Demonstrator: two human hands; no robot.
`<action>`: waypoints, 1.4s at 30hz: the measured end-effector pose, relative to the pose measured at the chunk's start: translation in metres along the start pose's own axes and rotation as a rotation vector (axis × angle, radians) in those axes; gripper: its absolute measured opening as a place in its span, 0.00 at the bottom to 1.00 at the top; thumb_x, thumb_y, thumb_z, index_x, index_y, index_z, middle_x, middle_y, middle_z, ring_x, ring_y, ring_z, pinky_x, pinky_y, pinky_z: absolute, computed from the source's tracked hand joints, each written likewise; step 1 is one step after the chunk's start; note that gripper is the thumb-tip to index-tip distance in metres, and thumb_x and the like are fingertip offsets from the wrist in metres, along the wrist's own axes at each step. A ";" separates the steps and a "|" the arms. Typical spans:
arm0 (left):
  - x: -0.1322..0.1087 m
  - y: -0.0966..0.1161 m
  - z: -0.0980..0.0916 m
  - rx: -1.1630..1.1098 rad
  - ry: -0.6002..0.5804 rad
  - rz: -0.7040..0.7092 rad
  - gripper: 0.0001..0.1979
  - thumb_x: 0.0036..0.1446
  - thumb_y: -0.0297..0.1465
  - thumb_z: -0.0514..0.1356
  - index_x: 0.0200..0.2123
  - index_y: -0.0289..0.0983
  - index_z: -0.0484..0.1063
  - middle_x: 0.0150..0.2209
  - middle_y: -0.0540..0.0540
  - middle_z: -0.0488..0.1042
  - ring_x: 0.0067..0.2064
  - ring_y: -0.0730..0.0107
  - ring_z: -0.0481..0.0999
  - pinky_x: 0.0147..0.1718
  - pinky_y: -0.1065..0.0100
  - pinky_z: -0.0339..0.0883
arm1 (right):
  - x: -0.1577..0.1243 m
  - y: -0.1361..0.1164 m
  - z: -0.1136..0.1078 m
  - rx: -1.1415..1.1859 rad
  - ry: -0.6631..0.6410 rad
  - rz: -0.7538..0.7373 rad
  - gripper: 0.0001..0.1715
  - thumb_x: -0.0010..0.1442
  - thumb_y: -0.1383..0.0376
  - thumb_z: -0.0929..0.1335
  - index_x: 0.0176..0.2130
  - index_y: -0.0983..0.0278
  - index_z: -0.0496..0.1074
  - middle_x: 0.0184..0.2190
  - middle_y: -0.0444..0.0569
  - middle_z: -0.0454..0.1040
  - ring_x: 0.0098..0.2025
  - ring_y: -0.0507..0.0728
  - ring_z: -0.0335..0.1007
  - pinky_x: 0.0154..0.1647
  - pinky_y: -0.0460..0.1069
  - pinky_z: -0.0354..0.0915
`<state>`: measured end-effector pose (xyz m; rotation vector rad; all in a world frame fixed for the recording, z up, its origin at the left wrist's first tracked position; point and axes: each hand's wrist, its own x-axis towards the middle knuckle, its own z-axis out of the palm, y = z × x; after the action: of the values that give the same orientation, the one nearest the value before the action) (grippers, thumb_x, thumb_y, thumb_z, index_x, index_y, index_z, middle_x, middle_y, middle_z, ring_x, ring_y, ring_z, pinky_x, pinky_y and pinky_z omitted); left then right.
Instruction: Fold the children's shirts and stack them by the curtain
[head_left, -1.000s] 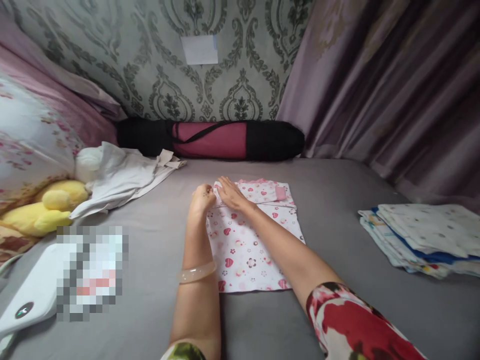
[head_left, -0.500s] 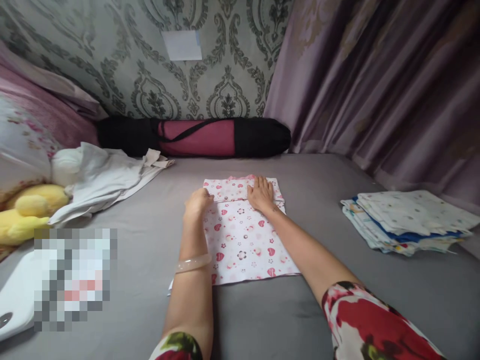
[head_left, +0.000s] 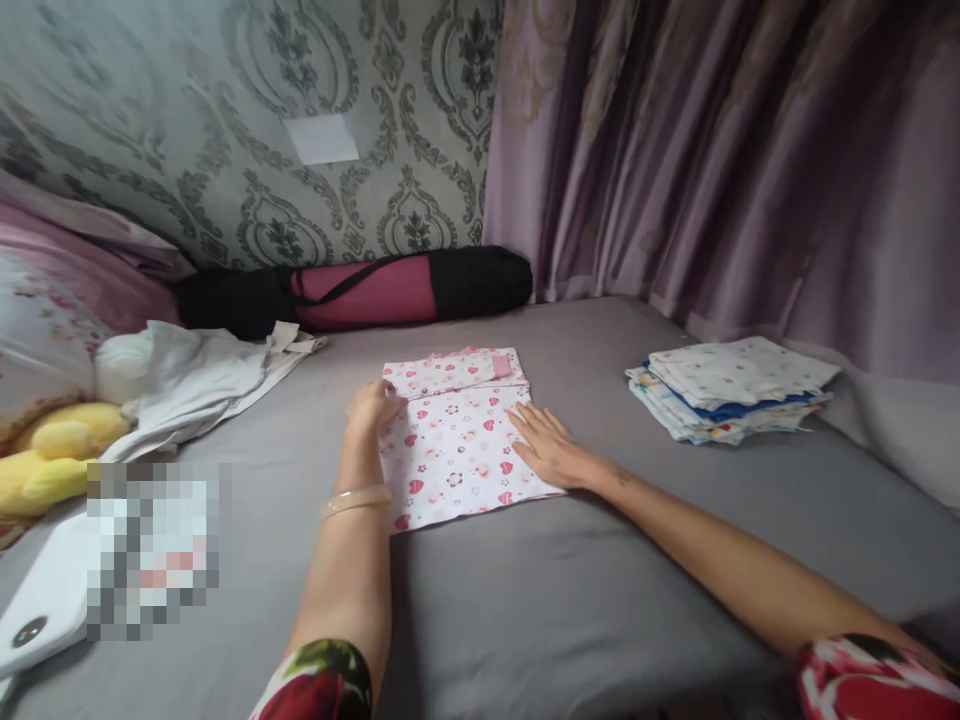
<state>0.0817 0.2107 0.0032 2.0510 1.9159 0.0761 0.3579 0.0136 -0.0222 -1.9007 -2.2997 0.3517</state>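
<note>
A white garment with red hearts and flowers [head_left: 457, 450] lies flat on the grey sheet, its far part folded over into a band with a pink cuff at the right. My left hand [head_left: 373, 405], with a pale bangle on its wrist, is closed on the garment's left edge near the fold. My right hand [head_left: 551, 447] rests with fingers spread on the garment's right edge, holding nothing.
A stack of folded cloths [head_left: 739, 385] sits at the right. Along the wall lies a long black and maroon bag [head_left: 360, 290]. White clothing [head_left: 202, 375], a yellow plush toy [head_left: 56, 450] and a white device [head_left: 56, 590] are at the left.
My right hand has moved off the folded band, toward me and to the right edge, uncovering the pink cuff. My left hand stays at the left edge. The camera view has turned right.
</note>
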 end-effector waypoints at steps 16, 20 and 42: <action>-0.119 0.001 0.019 -0.008 0.089 0.886 0.18 0.65 0.42 0.52 0.48 0.37 0.70 0.48 0.40 0.72 0.49 0.61 0.72 0.48 0.62 0.66 | -0.092 -0.006 -0.015 0.051 0.178 -0.284 0.17 0.68 0.64 0.59 0.48 0.62 0.73 0.49 0.55 0.72 0.51 0.60 0.69 0.53 0.56 0.67; -0.168 0.022 0.031 0.014 -0.047 1.033 0.19 0.63 0.46 0.53 0.46 0.39 0.72 0.43 0.43 0.73 0.44 0.65 0.73 0.43 0.67 0.67 | -0.082 -0.007 -0.020 -0.046 0.160 -0.341 0.15 0.68 0.66 0.59 0.44 0.62 0.74 0.43 0.53 0.73 0.45 0.59 0.70 0.46 0.54 0.67; -0.190 0.029 0.044 0.383 0.091 0.989 0.12 0.67 0.27 0.45 0.47 0.35 0.64 0.42 0.41 0.72 0.43 0.62 0.71 0.41 0.63 0.65 | -0.070 -0.016 -0.015 -0.329 0.241 -0.283 0.12 0.66 0.67 0.59 0.40 0.63 0.70 0.37 0.51 0.72 0.38 0.59 0.69 0.37 0.52 0.64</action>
<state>0.1032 0.0150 0.0049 3.0980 0.8086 0.0312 0.3603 -0.0562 -0.0009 -1.5933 -2.5243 -0.2895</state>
